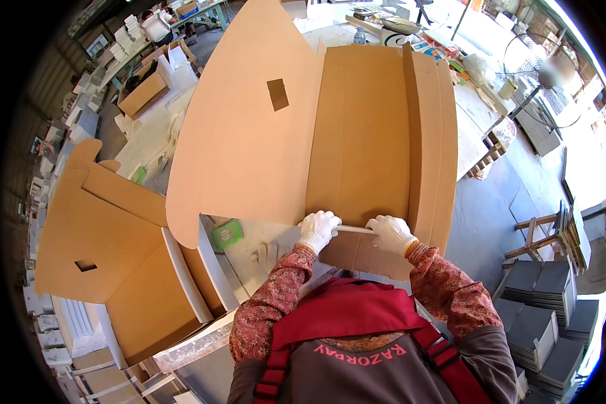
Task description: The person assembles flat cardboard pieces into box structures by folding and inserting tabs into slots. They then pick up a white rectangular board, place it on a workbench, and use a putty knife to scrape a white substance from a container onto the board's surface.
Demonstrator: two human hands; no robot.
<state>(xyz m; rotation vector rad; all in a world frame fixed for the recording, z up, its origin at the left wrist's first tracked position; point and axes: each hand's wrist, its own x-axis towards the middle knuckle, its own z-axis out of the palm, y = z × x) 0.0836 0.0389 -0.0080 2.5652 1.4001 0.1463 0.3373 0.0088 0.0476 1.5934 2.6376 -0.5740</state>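
Pinching the near edge of a flat cardboard box blank [357, 135], the left hand [317, 229] and right hand [391, 233] each kept a closed grip. Beyond them the blank lay on the surface [262, 239], one panel folded, the rest unshaped. Left of the grips stood a finished box [114, 262].

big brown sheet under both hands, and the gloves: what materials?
Brown sheet: looks like corrugated cardboard, matte tan, with pressed fold creases and a die-cut slot. Gloves on the left hand and right hand: likely knitted white cotton, with a ribbed look and an orange cuff edge on the right.
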